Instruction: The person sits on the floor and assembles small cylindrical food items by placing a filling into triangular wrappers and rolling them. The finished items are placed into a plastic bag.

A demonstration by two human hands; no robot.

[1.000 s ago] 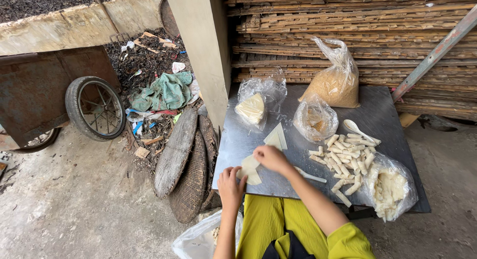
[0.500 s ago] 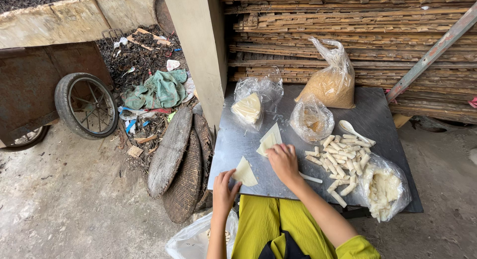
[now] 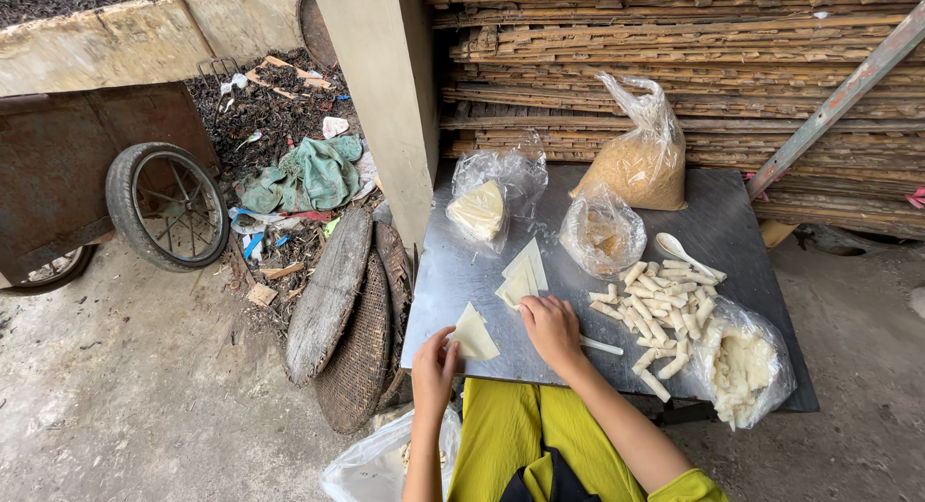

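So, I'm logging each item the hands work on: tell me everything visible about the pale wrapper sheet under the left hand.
The wrapper sheet is a thin, pale cream triangle, looking like soft dough or pastry skin. It lies flat near the front left edge of the grey metal tabletop, unfolded and with no filling visible. The left hand rests its fingertips on the near corner. It lies apart from the small stack of similar sheets, which the right hand touches.

Floor: grey concrete [image 3: 116, 386], lower left of the frame.
Pillar: pale concrete post [image 3: 381, 88], top centre.
Back wall: stacked wooden slats [image 3: 674, 39], upper right.
Cart wheel [image 3: 166, 205]: left edge.
Light: soft daylight.
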